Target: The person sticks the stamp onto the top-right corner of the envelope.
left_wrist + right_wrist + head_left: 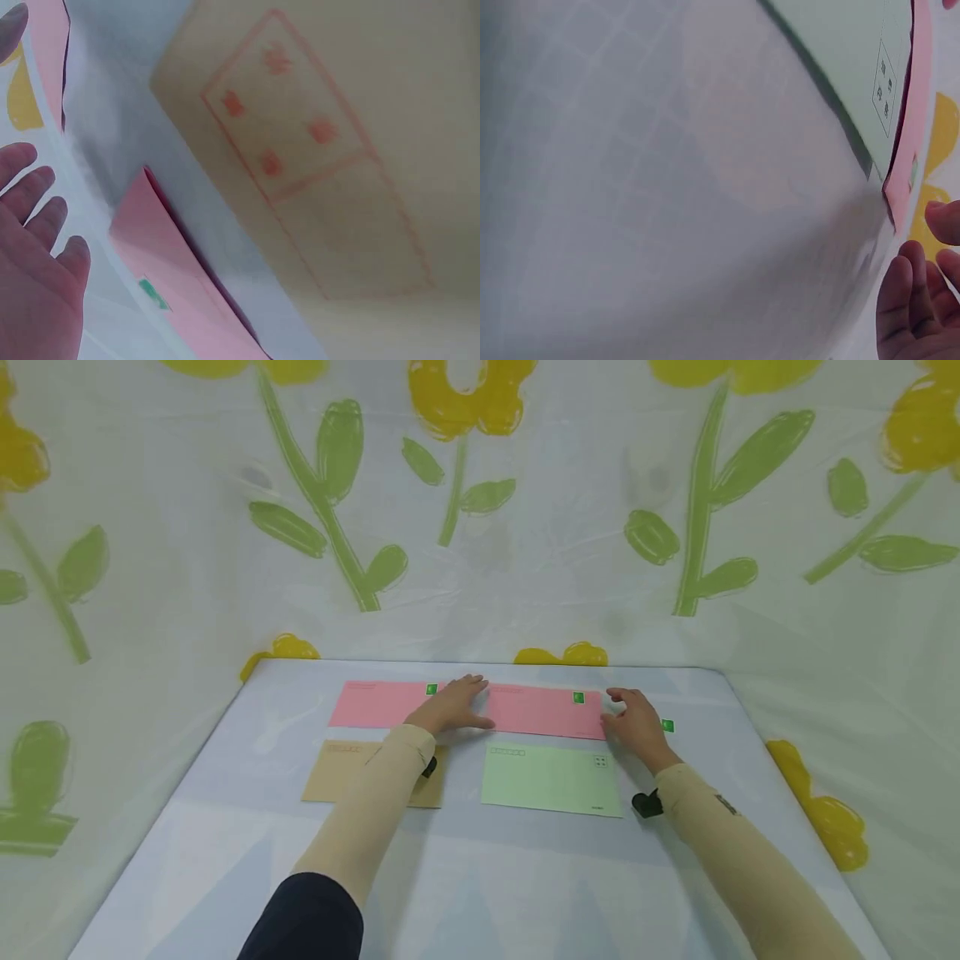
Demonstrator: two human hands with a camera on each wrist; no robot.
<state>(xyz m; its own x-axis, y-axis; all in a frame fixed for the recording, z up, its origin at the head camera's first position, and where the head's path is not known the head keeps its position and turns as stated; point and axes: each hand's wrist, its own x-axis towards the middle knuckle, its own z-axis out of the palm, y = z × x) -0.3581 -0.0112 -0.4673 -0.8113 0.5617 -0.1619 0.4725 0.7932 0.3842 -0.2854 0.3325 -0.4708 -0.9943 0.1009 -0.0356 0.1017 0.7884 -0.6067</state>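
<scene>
Two pink envelopes lie side by side, each with a green stamp at its upper right. My left hand (pixel 452 703) is over the right end of the left pink envelope (pixel 371 704), fingers extended toward the left edge of the right pink envelope (pixel 532 712). In the left wrist view its fingers are spread and hold nothing. My right hand (pixel 637 728) is at the right pink envelope's right edge, thumb close to the corner, fingers loosely bent. A gap shows between thumb and fingers in the right wrist view.
Nearer me lie a brown envelope (pixel 330 774), partly hidden by my left forearm, and a light green envelope (pixel 551 781). Another green stamp (pixel 667 725) shows right of my right hand. A flower-patterned curtain (pixel 540 527) stands behind the white table (pixel 480 877).
</scene>
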